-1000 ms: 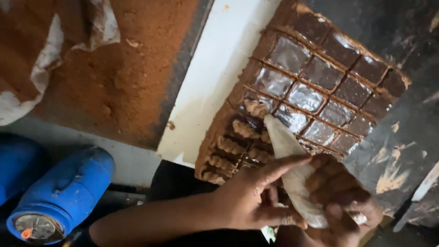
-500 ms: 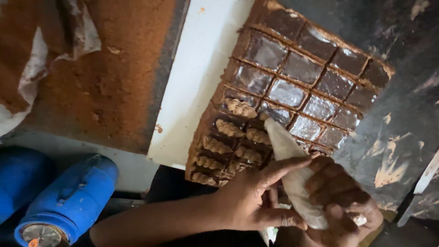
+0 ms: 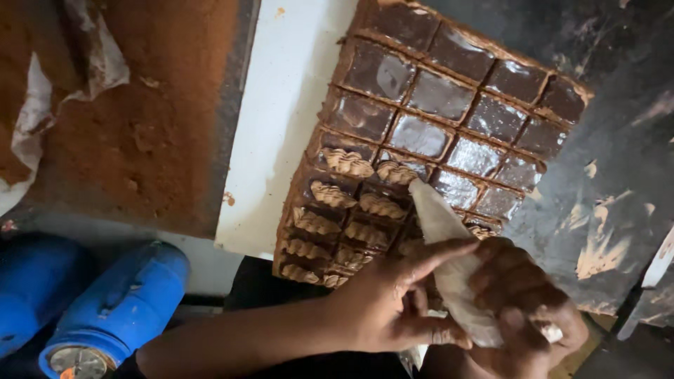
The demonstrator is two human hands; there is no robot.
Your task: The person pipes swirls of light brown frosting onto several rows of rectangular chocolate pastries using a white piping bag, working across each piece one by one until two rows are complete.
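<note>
White piping bag (image 3: 449, 260) | clamped between both hands (image 3: 456, 309) | tip on chocolate slab (image 3: 435, 126)

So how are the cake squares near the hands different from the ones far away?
The near squares each carry a ridged, light-brown swirl of piped cream; the far squares are bare. The far ones shine with smooth dark glaze, while the near ones look bumpy. The tip of the piping bag rests by the near ones only. All are cut from one chocolate slab.

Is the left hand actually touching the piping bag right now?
Touching. The head view shows the left hand with its forefinger laid across the white piping bag and its thumb pressed against the bag's lower side, no gap visible.
</note>
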